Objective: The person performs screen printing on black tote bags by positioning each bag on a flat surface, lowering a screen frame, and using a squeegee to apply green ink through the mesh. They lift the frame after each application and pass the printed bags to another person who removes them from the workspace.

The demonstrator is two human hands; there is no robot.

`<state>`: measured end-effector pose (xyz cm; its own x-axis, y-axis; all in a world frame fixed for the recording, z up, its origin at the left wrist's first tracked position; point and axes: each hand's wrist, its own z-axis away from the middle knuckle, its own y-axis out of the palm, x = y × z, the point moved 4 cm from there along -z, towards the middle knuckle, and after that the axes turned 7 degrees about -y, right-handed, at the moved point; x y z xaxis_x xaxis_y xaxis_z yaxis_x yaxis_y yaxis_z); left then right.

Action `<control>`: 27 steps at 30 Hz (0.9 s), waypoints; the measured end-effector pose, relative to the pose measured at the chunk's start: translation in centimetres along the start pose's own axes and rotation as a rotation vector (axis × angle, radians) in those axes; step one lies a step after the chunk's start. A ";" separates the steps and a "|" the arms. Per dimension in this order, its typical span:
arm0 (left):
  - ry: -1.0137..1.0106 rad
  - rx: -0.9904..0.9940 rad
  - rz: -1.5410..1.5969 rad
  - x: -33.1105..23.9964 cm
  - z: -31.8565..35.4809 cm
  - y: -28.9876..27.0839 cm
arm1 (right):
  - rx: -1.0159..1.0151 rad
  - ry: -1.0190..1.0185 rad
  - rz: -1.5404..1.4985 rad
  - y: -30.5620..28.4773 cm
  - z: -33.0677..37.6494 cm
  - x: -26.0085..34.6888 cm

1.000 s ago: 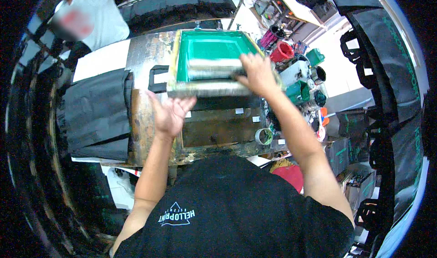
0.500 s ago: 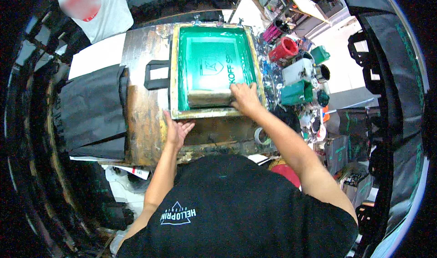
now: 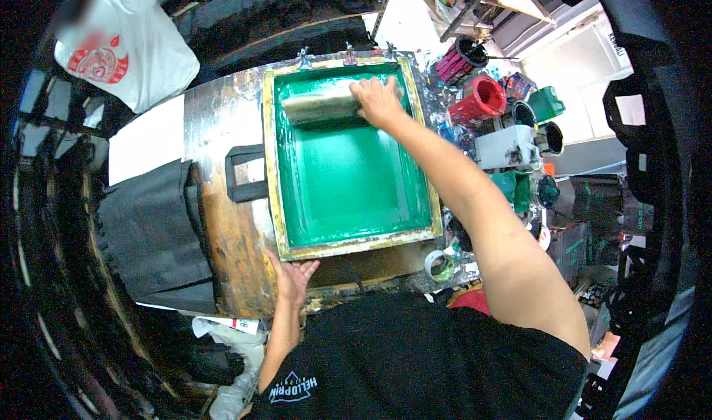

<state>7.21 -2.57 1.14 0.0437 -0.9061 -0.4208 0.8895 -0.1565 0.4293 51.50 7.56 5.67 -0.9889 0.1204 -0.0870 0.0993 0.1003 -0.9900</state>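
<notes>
A screen printing frame [image 3: 271, 157] with green ink across its mesh is clamped at its far edge to the worktable. Inside it, near the far end, lies a long squeegee [image 3: 319, 107]. My right hand [image 3: 377, 101] grips the squeegee towards its right end, fingers wrapped over the top. At the frame's near left corner, my left hand [image 3: 294, 280] is palm up with fingers spread, against or just under the near edge. A black fabric bag's handle [image 3: 245, 174] sticks out from under the frame's left side.
Folded black bags [image 3: 156, 235] lie on the table's left. Along the right stand a red ink container [image 3: 478, 100], a white container [image 3: 507, 148] and several other pots. A tape roll [image 3: 439, 265] sits near the front edge. A person in a white shirt [image 3: 148, 57] is at far left.
My right hand has moved the squeegee from the near end of the screen to the far end. Green ink now covers the design seen before. My left hand stays by the near left corner.
</notes>
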 end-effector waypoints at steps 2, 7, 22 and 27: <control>-0.030 -0.032 0.024 -0.1 -0.1 0.4 | 0.011 -0.026 -0.044 0.8 -3.8 -2.0; -0.219 0.020 -0.060 0.0 -1.6 -2.2 | 0.188 -0.099 -0.099 1.2 -8.3 -4.3; 1.450 -0.463 -1.904 -25.9 -17.7 25.6 | -0.310 -0.078 0.059 1.5 -5.0 -1.2; 1.553 -0.493 -2.001 -25.1 -20.7 25.1 | -0.293 -0.050 0.057 1.5 -3.9 -1.1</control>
<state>37.88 24.34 5.94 -0.5686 0.8223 0.0222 0.2892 0.2251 -0.9304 53.13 11.41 4.71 -0.9844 0.0859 -0.1537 0.1749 0.3766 -0.9097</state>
